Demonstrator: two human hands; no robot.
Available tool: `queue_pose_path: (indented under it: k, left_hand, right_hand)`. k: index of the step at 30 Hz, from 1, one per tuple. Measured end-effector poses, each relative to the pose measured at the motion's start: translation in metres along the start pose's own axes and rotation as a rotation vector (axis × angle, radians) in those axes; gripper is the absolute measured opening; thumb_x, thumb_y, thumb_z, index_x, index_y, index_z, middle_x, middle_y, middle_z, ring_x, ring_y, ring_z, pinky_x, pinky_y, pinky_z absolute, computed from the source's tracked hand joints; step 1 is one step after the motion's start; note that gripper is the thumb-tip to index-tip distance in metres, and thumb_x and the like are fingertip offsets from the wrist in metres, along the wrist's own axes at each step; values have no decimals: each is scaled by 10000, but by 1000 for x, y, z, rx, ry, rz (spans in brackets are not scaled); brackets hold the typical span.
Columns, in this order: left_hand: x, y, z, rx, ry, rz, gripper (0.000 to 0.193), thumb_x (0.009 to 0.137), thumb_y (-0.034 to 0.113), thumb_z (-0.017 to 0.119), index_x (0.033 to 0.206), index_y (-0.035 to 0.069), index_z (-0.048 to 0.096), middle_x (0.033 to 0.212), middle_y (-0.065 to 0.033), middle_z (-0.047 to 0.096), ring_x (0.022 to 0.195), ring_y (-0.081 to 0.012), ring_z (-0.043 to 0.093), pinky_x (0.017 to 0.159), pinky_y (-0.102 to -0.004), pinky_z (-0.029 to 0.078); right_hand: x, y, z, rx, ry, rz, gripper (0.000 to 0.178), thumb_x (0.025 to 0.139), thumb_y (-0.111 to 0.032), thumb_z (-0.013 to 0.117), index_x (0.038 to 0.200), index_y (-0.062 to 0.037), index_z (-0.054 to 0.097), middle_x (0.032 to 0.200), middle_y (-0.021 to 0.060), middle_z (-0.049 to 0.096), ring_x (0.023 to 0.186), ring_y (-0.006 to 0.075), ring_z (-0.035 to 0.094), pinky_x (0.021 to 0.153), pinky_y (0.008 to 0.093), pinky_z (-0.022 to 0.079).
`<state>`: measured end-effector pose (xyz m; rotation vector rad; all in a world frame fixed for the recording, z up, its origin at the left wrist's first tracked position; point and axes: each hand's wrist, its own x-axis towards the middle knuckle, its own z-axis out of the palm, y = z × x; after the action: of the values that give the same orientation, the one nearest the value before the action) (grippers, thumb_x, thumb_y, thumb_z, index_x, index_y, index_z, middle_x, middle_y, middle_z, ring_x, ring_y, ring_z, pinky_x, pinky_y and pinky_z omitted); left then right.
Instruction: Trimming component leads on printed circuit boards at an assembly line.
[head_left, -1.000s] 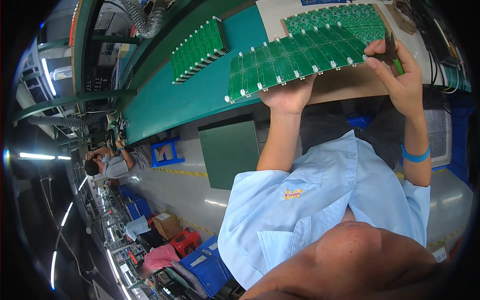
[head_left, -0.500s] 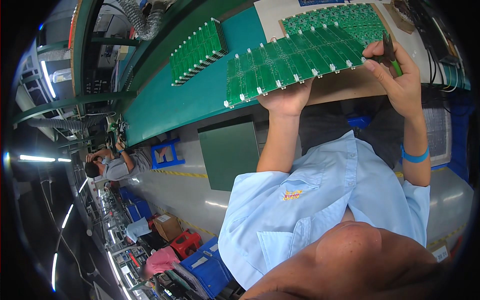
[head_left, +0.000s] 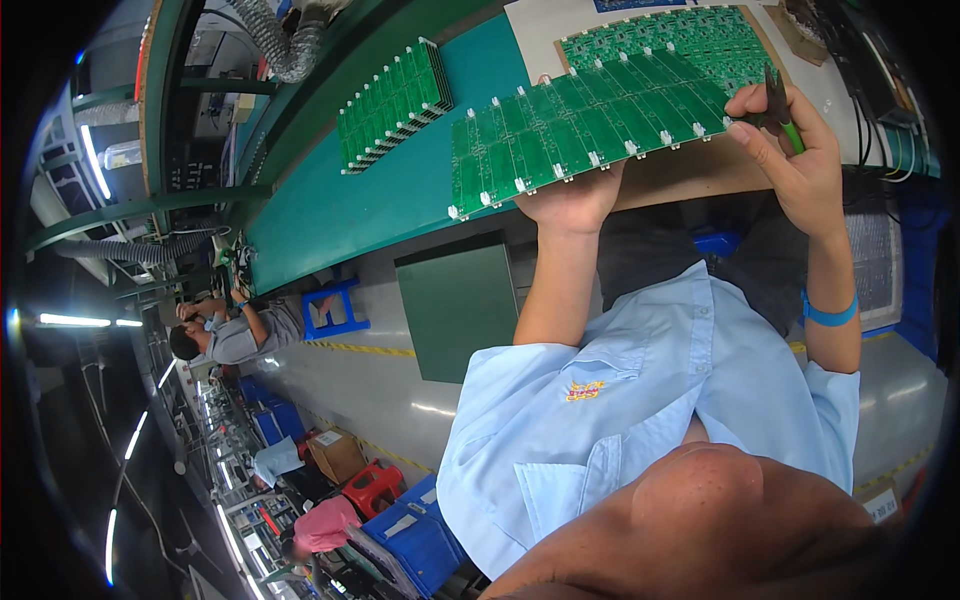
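A long green circuit board panel (head_left: 590,125) with small white connectors along its edges is held up, tilted, above the front of the bench. From underneath, my left hand (head_left: 572,200) supports it near the middle; the fingers are mostly hidden behind the board. At the panel's right end, my right hand (head_left: 808,165) has thumb and fingertips at the corner. That same hand also holds dark-jawed pliers or cutters (head_left: 776,100) with a green handle, jaws pointing up and away from the board.
On the green bench mat (head_left: 320,215), a stack of similar panels (head_left: 395,105) stands to the left. Behind the held panel lies another green board panel (head_left: 670,35) on a pale sheet. Cables (head_left: 868,125) run at the right. A co-worker (head_left: 240,335) sits farther left.
The held panel's left end has dipped very slightly. Both hands and the tool stay practically in place.
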<state>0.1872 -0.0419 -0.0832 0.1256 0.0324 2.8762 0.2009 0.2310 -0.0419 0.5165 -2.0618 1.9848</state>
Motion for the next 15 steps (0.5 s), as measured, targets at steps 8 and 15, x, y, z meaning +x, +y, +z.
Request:
queue_pose_path:
  k: [8, 15]
  left_hand:
    - [-1, 0, 5, 144, -42, 8, 554, 999, 475, 582, 1471, 185, 614, 1401, -61, 695, 1352, -322, 611, 1220, -590, 357]
    - [-1, -4, 14, 138, 67, 72, 438, 1030, 441, 553, 1313, 147, 710, 1333, -67, 721, 1295, -325, 644, 1121, -629, 431]
  right_hand:
    - [1, -2, 2, -16, -4, -15, 223, 948, -49, 781, 1134, -19, 662, 1089, 88, 727, 988, 179, 673, 952, 290, 528]
    - [0, 0, -1, -28, -1, -26, 211, 950, -58, 782, 1124, -22, 666, 1087, 85, 728, 973, 180, 674, 942, 288, 528]
